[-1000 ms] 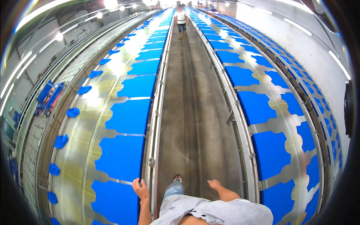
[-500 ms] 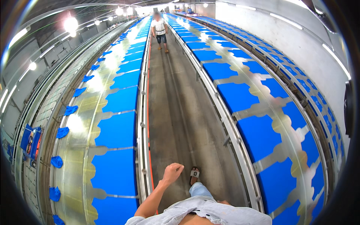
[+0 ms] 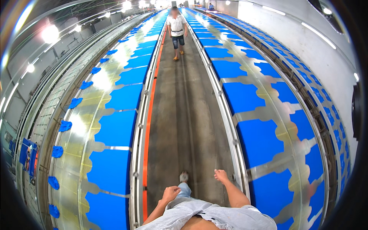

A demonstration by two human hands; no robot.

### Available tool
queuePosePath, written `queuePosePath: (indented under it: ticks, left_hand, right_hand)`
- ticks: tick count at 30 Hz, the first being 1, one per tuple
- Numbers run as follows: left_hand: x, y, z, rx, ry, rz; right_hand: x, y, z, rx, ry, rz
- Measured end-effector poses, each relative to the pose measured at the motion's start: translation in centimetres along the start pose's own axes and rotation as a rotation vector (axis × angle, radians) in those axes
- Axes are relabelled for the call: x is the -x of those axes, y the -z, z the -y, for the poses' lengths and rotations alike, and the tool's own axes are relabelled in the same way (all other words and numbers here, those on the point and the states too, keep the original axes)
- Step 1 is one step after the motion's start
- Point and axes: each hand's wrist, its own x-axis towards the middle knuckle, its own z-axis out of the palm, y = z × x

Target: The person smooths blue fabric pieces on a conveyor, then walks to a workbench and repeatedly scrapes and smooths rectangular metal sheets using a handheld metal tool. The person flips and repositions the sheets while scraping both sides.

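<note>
My left hand (image 3: 171, 193) hangs in front of my body above the aisle floor, its fingers curled in and nothing seen in them. My right hand (image 3: 220, 175) swings forward beside the right-hand table's metal rail (image 3: 231, 138), apart from it. Its fingers are loosely curled too, with no object visible. Along both sides run long tables carrying rows of flat blue fabric pieces: the left-side fabric piece (image 3: 111, 128) and the right-side fabric piece (image 3: 262, 141) are among those nearest. Neither hand touches them.
Ahead in the aisle (image 3: 184, 99) a person (image 3: 177, 30) in a white top and dark shorts faces me. An orange strip (image 3: 147, 142) follows the left rail. Small crumpled blue cloths (image 3: 65, 126) line the left table's far edge. A blue cart (image 3: 28, 155) stands farther left.
I have moved forward along the aisle, and the person ahead appears nearer. My right hand has come into view; my left has dropped back toward my body.
</note>
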Motion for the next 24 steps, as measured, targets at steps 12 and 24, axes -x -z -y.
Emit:
queuePosePath:
  ticks: [12,24]
  left_hand:
    - [-40.4,11.1,-11.4,-0.142,-0.325,0.047]
    - [-72.3,17.6,-28.8,-0.042,-0.495,0.155]
  right_hand:
    - [-19.2,1.2,14.6,0.270,0.029,-0.062]
    - [-43.9,7.0,35.1,0.185,0.175,0.004]
